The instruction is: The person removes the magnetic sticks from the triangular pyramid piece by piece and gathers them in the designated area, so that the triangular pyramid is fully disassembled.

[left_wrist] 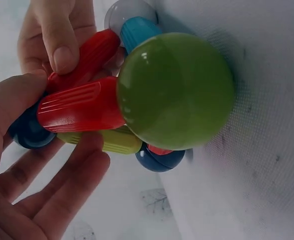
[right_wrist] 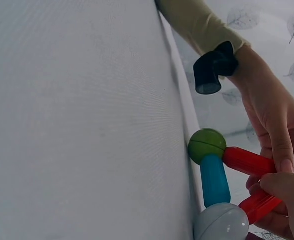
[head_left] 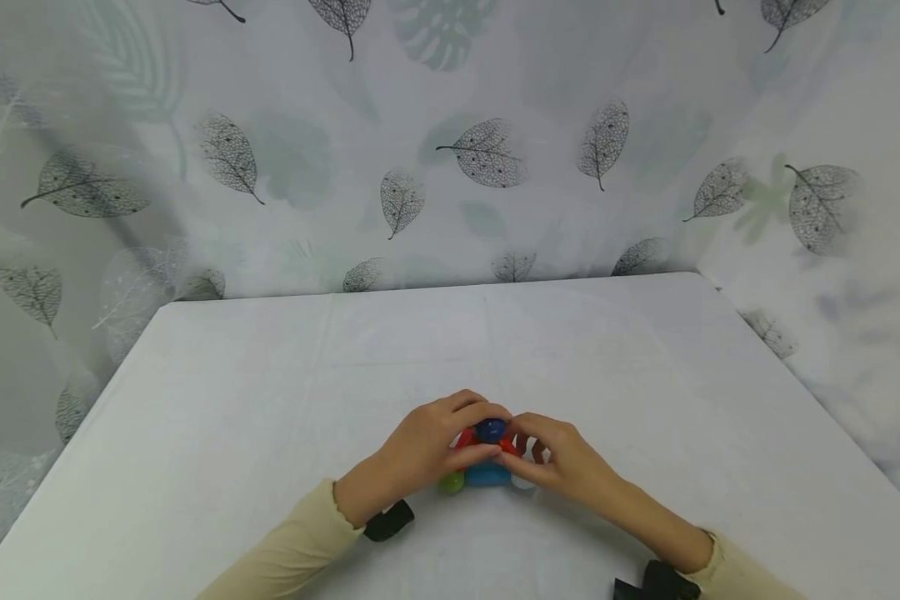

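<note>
A small pyramid of rods and balls stands on the table. At its top, my left hand (head_left: 435, 437) pinches a dark blue ball (head_left: 491, 430) between thumb and fingers. From there one red rod (left_wrist: 81, 107) slopes down to a green ball (left_wrist: 177, 92). Another red rod (right_wrist: 259, 206) runs to a white ball (right_wrist: 222, 222); my right hand (head_left: 566, 460) pinches it near the top, thumb against it. A light blue rod (right_wrist: 215, 180) joins the green and white balls along the base. Behind, a yellow-green rod (left_wrist: 119, 142) reaches a second dark blue ball (left_wrist: 159, 160).
White cloth covers the table (head_left: 270, 400). A leaf-patterned curtain (head_left: 307, 150) hangs behind and along both sides. Black wrist-worn mounts show below the left wrist (head_left: 388, 521) and the right wrist (head_left: 658, 581).
</note>
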The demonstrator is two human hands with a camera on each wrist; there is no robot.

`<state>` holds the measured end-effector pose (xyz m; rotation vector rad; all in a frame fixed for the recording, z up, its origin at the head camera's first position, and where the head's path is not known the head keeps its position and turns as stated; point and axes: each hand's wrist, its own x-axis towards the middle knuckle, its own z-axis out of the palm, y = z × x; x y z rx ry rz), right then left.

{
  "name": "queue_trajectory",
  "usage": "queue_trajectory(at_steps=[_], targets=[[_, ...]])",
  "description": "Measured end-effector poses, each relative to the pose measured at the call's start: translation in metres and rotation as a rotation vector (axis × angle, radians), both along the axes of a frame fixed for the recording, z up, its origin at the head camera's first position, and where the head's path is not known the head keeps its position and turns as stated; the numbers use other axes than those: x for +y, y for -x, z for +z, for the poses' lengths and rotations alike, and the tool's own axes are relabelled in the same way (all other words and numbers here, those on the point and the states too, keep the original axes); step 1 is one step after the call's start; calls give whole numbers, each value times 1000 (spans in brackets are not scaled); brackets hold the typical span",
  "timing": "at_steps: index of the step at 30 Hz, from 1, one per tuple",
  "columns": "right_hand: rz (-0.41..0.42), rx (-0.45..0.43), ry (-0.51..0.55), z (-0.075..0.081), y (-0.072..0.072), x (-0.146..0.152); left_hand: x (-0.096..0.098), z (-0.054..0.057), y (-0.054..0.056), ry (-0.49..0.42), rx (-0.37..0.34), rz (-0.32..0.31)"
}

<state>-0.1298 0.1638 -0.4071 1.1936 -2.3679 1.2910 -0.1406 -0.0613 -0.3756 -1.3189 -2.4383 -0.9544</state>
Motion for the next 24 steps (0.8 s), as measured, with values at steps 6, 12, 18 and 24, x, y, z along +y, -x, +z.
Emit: queue_trajectory(at_steps=[6,12,18,24], targets=[[36,14,24,-1,0,-1,-2,1,0,-22,-13,-38],[76,64,57,-6,4,-2,-3,2,1,-28,1,-57],[99,96,74,-11,6,-2,-5,2,2,-18,-3,-66],[119,95,73,-13,8,-2,-6,3,2,-42,-47,-95]])
